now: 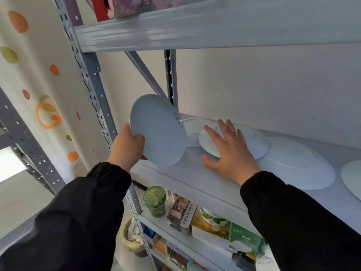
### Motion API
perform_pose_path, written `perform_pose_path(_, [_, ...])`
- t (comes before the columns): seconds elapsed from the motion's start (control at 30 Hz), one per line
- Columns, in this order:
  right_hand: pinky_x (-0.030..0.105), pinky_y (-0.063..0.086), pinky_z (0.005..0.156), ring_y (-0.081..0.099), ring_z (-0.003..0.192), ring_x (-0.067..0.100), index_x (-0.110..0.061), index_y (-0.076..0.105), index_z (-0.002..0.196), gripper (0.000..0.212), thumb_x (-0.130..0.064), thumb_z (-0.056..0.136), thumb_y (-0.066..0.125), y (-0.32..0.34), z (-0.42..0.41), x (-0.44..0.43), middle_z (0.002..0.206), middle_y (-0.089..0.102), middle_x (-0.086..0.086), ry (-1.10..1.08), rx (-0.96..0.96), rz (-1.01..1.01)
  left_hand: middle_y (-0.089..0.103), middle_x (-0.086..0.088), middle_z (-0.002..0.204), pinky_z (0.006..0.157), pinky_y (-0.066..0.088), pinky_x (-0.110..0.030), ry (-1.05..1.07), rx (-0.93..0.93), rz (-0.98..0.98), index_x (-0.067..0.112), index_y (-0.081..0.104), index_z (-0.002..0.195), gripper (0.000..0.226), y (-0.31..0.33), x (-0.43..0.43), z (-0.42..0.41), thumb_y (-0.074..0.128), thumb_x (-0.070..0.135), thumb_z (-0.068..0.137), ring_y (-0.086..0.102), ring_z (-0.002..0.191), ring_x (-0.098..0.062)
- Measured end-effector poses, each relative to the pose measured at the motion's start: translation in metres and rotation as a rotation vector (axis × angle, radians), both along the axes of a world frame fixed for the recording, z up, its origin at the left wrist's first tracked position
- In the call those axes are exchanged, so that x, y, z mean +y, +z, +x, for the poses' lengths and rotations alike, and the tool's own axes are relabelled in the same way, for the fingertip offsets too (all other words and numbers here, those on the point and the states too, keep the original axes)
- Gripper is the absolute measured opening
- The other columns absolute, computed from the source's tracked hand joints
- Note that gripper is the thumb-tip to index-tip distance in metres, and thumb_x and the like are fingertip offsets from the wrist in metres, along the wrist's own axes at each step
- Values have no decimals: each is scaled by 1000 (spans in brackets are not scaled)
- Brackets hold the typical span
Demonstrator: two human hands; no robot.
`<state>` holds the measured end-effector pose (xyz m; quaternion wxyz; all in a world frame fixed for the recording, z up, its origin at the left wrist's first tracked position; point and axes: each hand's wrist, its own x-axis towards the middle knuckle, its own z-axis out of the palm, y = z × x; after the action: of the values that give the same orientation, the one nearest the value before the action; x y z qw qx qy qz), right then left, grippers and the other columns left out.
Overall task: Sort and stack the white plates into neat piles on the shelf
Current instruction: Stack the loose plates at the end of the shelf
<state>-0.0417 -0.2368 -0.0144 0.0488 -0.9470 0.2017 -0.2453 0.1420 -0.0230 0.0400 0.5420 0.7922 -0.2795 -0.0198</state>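
Note:
My left hand (129,147) grips the lower rim of a white plate (157,130), held tilted on edge above the front left corner of the grey shelf (187,173). My right hand (228,147) lies open, fingers spread, over a white plate (208,143) lying on the shelf. A small plate (192,133) sits behind the held one. Partly under my right hand is another plate (256,141). A large plate (297,165) lies to its right, and one more plate (351,177) is cut off at the right edge.
A metal upright (91,83) and a diagonal brace (144,73) frame the shelf's left end. The upper shelf (195,26) hangs low overhead. Below, a green jar (155,201), boxes (181,214) and packets crowd the lower shelves. A bin (130,237) stands on the floor.

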Motion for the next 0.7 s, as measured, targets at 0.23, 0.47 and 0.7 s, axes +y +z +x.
perform_pose_path(0.23, [48, -1, 122, -13, 152, 24, -39, 6, 157, 86, -67, 85, 44, -1, 0, -1, 167, -1, 5, 14, 32, 16, 62, -13, 122, 66, 59, -35, 89, 175, 125, 7, 53, 126, 41, -52, 16, 17, 51, 1, 85, 66, 87, -26])
perform_pose_path(0.47, [52, -2, 121, -12, 152, 27, -39, 8, 157, 87, -66, 86, 50, -3, 0, -3, 166, 2, 5, -24, 133, 2, 28, -11, 155, 107, 38, -40, 85, -61, 375, 17, 24, 154, 72, -64, 13, 18, 58, 26, 91, 39, 135, -31])
perform_pose_path(0.7, [56, -1, 120, -11, 151, 33, -37, 6, 157, 90, -58, 85, 54, -3, -3, -7, 166, 1, 8, -125, 243, -59, 30, -10, 155, 117, 27, -45, 26, -123, 404, 14, 30, 152, 67, -65, 6, 10, 54, 35, 93, 25, 145, -29])
